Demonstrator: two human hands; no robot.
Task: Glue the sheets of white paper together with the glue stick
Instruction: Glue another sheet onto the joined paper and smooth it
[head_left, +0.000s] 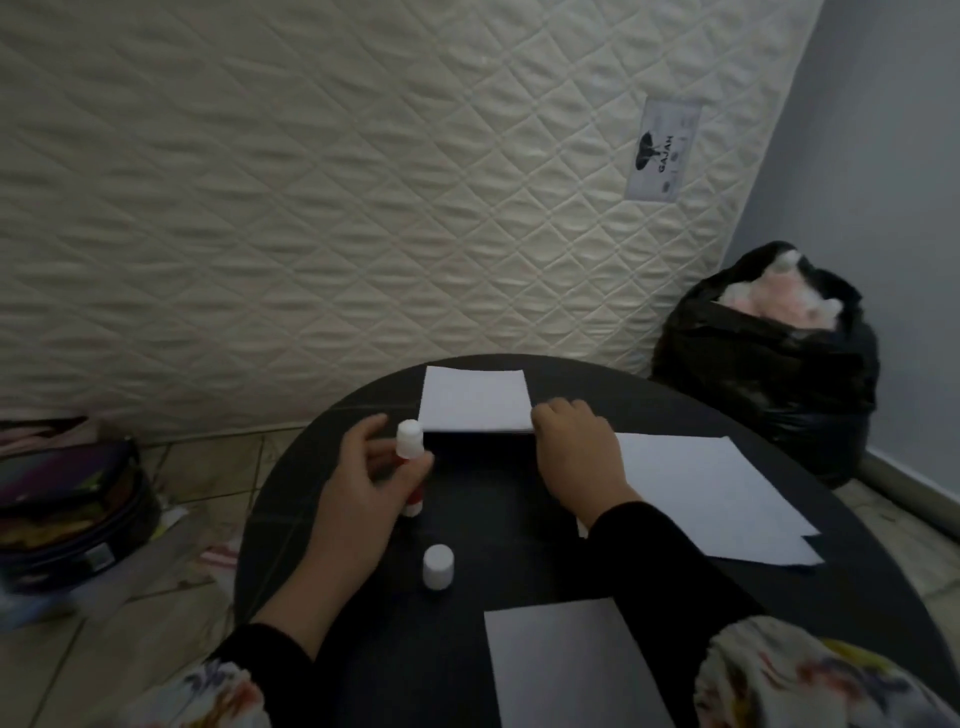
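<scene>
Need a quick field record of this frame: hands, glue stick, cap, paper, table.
left hand: grips the glue stick, upright on the table
right hand: at the near right corner of the far sheet
glue stick: red and white body, white tip up
cap: loose, standing on the table near the stick
far sheet: white, at the far edge
right sheets: overlapping, partly under the right forearm
near sheet: nearest the person
table: round, dark

Head-worn camera looks forward and down, close over the table (857, 597).
</scene>
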